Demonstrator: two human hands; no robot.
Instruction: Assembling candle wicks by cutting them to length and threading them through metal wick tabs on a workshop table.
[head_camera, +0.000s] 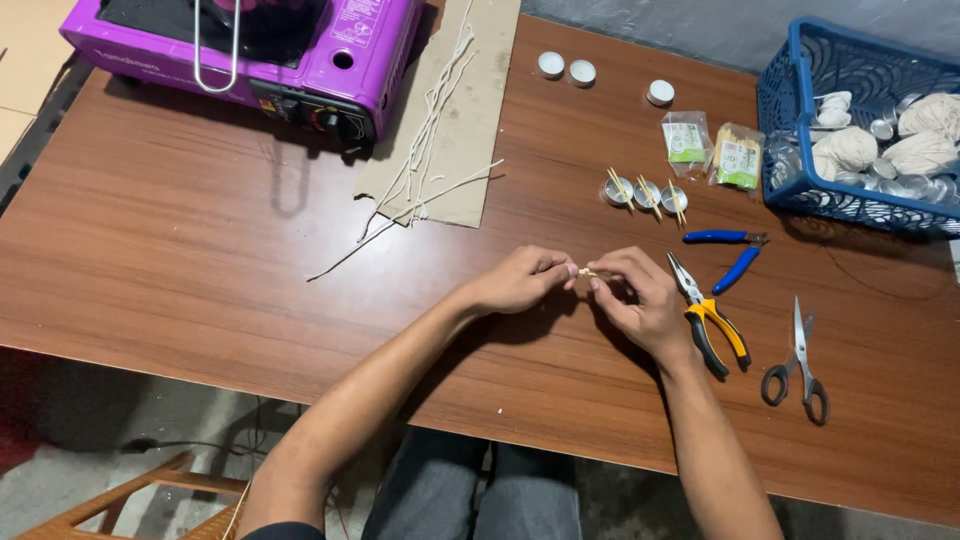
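Head view: two hands (585, 285), one stick (586, 272)

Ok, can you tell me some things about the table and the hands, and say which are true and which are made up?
1. Both hands, left hand and right hand, pinch one small pale piece between them. True.
2. The scissors are in the right hand. False: they lie on the table, right of the yellow pliers.
3. The stove is purple. True.
4. The basket is red. False: it is blue.
5. Three small cups with sticks stand in a row. True.
6. The blue pliers are inside the basket. False: they lie on the table.
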